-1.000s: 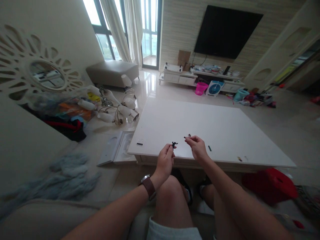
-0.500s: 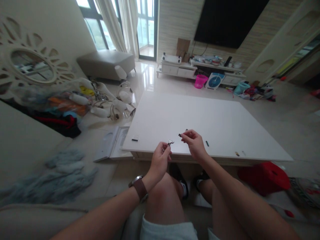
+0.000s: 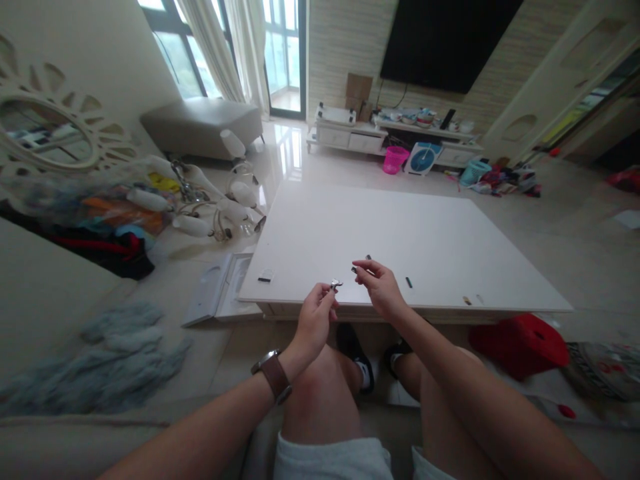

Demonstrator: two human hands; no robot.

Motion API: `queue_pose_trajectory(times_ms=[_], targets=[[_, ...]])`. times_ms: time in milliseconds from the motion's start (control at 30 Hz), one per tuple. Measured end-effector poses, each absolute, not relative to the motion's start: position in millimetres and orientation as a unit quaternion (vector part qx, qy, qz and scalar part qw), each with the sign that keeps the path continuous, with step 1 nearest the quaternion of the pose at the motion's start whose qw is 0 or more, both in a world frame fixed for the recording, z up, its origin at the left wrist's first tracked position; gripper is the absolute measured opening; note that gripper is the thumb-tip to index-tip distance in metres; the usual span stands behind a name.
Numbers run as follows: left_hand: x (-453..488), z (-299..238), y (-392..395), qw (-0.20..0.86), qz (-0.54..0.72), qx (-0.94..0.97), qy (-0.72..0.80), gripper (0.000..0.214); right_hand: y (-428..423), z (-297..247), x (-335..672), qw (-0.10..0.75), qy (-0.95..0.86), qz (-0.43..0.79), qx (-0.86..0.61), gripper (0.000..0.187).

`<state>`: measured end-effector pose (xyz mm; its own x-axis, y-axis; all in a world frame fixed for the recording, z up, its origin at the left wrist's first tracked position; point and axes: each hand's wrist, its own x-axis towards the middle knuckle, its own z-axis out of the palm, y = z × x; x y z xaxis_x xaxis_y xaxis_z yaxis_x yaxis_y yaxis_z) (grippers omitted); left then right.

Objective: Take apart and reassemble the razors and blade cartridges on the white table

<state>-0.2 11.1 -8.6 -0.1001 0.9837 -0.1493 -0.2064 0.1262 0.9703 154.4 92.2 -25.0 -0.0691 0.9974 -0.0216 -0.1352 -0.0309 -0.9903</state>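
Observation:
My left hand pinches a tiny silvery-dark part between thumb and fingers, just over the near edge of the white table. My right hand is beside it, fingers pinched on a small dark piece. The two hands are a few centimetres apart. A brown-strapped watch is on my left wrist. More small dark bits lie on the table: one past my right fingers, one to the right, one far left.
A red stool stands under the table's right corner. Left of the table lie a white tray, a chandelier with white shades, clothes and a grey rug. A TV cabinet stands at the back.
The view has tilted down and shifted slightly. Both hands stay pinched on their small parts and have kept almost the same spacing; the left-hand part now shows silvery.

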Motion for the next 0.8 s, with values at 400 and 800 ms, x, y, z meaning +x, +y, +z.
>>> queue_pose_trajectory(times_ms=[400, 800], targets=[[0, -12, 12, 0.556, 0.541, 0.374, 0.509, 0.023, 87, -24, 144, 0.504, -0.450, 0.581, -0.454, 0.031], [0, -10, 10, 0.548, 0.538, 0.391, 0.508, 0.023, 80, -17, 140, 0.488, -0.422, 0.622, -0.444, 0.038]])
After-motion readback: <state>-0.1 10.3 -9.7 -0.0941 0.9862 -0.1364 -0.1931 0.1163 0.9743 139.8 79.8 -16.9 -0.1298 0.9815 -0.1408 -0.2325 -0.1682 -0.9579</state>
